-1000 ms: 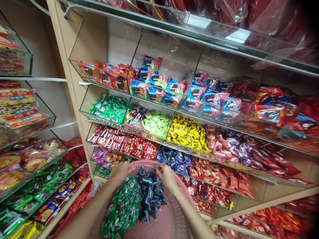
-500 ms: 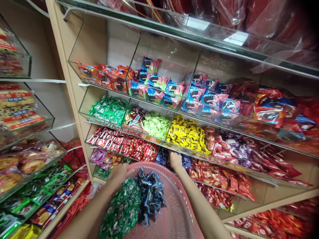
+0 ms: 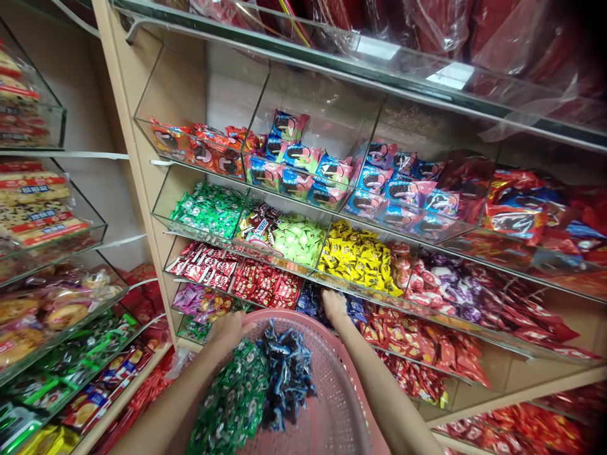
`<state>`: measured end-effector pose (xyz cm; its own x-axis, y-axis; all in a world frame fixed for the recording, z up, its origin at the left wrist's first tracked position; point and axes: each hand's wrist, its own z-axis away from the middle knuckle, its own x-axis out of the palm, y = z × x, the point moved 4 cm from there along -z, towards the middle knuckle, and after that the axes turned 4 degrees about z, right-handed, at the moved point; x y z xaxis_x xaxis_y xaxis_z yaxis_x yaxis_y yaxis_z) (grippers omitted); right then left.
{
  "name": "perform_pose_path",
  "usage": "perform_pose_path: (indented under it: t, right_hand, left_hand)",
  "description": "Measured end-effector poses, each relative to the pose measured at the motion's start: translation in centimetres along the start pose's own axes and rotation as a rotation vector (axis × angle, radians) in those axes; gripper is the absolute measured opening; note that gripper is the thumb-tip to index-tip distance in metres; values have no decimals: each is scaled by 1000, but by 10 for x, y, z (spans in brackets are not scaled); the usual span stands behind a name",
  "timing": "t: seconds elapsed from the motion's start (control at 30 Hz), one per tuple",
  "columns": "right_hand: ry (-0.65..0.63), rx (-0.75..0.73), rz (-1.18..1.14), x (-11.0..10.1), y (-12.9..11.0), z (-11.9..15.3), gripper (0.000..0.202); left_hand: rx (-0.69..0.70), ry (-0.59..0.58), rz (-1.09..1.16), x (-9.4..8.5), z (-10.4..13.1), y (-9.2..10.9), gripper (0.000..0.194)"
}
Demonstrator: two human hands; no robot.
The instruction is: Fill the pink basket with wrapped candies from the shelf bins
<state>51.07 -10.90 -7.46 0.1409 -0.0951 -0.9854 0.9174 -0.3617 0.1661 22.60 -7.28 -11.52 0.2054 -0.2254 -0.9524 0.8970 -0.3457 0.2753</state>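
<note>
A pink plastic basket (image 3: 332,404) with perforated walls is held in front of me. My left hand (image 3: 226,330) is closed over its far left rim. Inside lie a heap of green-wrapped candies (image 3: 232,392) and, beside it, a heap of dark blue-wrapped candies (image 3: 287,373). My right hand (image 3: 334,304) reaches past the far rim into a shelf bin of dark blue-wrapped candies (image 3: 310,299). Its fingers are down among the wrappers under the shelf edge, so their grip is hidden.
Above my right hand, clear-fronted bins hold yellow candies (image 3: 358,259), pale green candies (image 3: 298,240) and green candies (image 3: 208,210). Red packets (image 3: 265,281) lie left of the hand, orange-red packets (image 3: 417,328) right. Another shelf unit (image 3: 121,158) stands at left.
The view has shifted very slightly. Both hands and the basket stay almost where they were, my right hand still in the dark blue candy bin.
</note>
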Motion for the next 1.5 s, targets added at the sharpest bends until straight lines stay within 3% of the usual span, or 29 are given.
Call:
perform_pose_path:
  t: [0.37, 0.63, 0.87, 1.0, 1.2, 1.5]
  right_hand:
    - [110, -24, 14, -16, 5, 17, 33]
    - [409, -65, -431, -9, 6, 54, 31]
    - [507, -223, -662, -15, 9, 105, 31]
    - [397, -272, -640, -13, 11, 133, 29]
    - [141, -213, -332, 7, 12, 161, 29]
    - [82, -156, -138, 12, -3, 162, 32]
  left_hand:
    - [-26, -31, 14, -5, 3, 3, 49]
    - [3, -27, 21, -1, 0, 0, 49]
    - [-1, -35, 27, -2, -1, 2, 47]
    - [0, -38, 13, -2, 0, 3, 49]
    - [10, -34, 35, -3, 1, 3, 50]
    - [1, -38, 37, -5, 2, 4, 50]
